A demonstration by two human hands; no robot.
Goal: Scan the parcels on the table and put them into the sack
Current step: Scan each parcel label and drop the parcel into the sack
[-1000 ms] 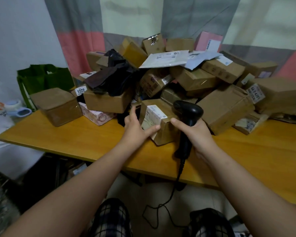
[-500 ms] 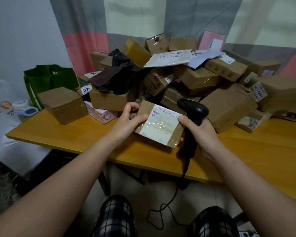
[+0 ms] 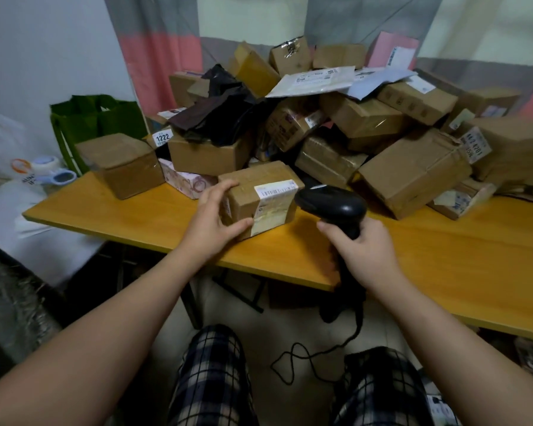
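Note:
A small brown cardboard parcel (image 3: 263, 195) with a white barcode label on its near side sits on the yellow table (image 3: 443, 259), near the front edge. My left hand (image 3: 214, 218) grips its left end, thumb under the near corner. My right hand (image 3: 362, 252) holds the handle of a black corded barcode scanner (image 3: 331, 204), whose head sits just right of the parcel's label. A green sack (image 3: 96, 118) stands open past the table's left end.
Several cardboard boxes, mailers and a black bag form a big pile (image 3: 366, 118) across the back of the table. A lone box (image 3: 122, 162) stands at the left. Tape rolls (image 3: 48, 170) lie on a white surface at far left. The scanner cable (image 3: 314, 361) hangs to the floor.
My left hand has turned the parcel from label-up and tilted towards me to lying flat on the table, label on its near side. The scanner has swung left towards that label.

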